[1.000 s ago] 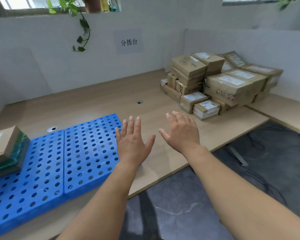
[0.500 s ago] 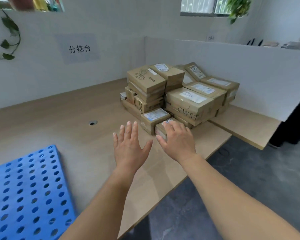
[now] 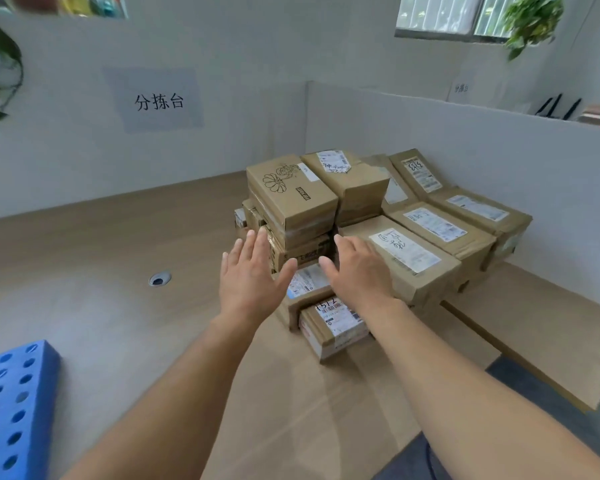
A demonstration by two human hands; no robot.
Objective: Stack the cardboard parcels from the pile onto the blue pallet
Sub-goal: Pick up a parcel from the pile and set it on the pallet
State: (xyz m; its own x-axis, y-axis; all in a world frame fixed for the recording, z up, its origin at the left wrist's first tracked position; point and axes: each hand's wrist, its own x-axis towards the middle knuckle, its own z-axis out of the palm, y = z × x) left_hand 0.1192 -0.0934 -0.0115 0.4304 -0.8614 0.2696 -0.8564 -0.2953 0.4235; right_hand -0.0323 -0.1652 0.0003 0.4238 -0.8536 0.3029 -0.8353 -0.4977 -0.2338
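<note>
A pile of brown cardboard parcels (image 3: 368, 216) with white labels sits in the table's far right corner. My left hand (image 3: 253, 275) and my right hand (image 3: 357, 271) reach out side by side, fingers straight and spread, in front of the pile and above a small labelled parcel (image 3: 309, 282). Neither hand holds anything. Another small parcel (image 3: 333, 327) lies nearest to me, below my right wrist. A corner of the blue perforated pallet (image 3: 14, 403) shows at the lower left.
The wooden table (image 3: 101, 299) has a round cable hole (image 3: 159, 279). White partition walls (image 3: 465, 161) close the back and right sides. A second desk (image 3: 534, 334) joins on the right; dark floor lies beyond the table edge.
The view has swung right and closer to the pile. Both open hands have moved forward to the parcels. The pallet has slid almost out of view to the left.
</note>
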